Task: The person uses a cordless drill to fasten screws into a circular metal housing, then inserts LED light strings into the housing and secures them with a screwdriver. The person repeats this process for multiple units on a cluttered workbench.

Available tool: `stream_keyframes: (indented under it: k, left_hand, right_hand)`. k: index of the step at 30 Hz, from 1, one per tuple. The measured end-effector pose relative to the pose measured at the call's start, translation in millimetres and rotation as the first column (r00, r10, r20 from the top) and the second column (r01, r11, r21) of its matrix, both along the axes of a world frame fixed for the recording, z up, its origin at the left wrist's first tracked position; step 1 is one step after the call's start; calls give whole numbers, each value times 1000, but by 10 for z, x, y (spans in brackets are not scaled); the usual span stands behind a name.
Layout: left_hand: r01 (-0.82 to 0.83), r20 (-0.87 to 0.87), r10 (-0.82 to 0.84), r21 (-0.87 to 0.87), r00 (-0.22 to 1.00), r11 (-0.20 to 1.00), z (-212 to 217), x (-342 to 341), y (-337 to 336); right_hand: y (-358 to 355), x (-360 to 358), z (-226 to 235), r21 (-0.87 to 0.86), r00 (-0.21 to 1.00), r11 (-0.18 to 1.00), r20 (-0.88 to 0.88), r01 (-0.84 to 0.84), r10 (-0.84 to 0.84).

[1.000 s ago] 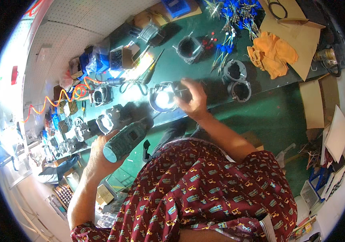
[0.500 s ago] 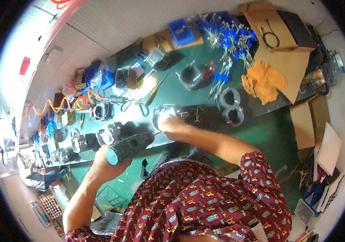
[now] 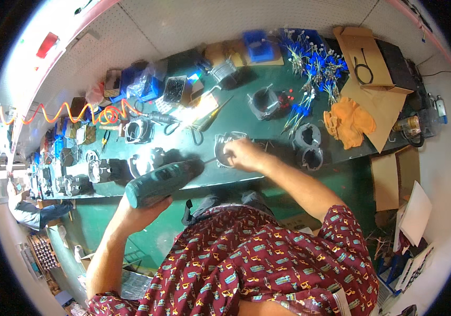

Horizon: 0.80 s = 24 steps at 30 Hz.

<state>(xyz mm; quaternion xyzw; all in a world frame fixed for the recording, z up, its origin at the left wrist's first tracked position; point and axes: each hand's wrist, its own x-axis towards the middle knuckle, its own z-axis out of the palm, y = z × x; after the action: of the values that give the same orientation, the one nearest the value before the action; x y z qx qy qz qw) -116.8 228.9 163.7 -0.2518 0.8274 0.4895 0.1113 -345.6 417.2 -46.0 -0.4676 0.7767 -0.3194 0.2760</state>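
Head view: left hand (image 3: 142,206) is wrapping closed around the grip of a teal drill (image 3: 163,181), forearm rising from the lower left. Drill is lying nearly level above the bench (image 3: 194,174) edge, its dark nose pointing right toward a round metal housing (image 3: 226,149); a thin bit is bridging most of the gap between them.

Right hand (image 3: 242,155) is reaching forward from the lower right, arm bent at the elbow, fingers curled down over the right side of the housing and pressing on it. Whether they are pinching a small part underneath cannot be told. Housing is sitting on the green bench just beyond the front edge, partly under the fingers, its left rim showing.

Counts on the bench: one drill; two dark rings (image 3: 308,145) stacked close together right of the right hand; one open-topped cylinder (image 3: 263,102) farther back; one orange cloth (image 3: 349,124) on cardboard (image 3: 378,100) at right; one coiled orange hose (image 3: 72,113) at left. Blue-capped wired parts (image 3: 312,60) are lying in a loose heap, too many to count.
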Motion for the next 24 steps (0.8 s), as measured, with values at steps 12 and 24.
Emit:
stream_keyframes:
  k: [12,24]
  left_hand:
    - [-192,-32,197,122,980,974,-650,838,-642]
    - [-68,-182,123,284,976,957,-1052,1114,-1248]
  right_hand:
    - [116,189,291,89,118,714,965,694,-235]
    - [-494,764,358,82,19,597,987,798,-161]
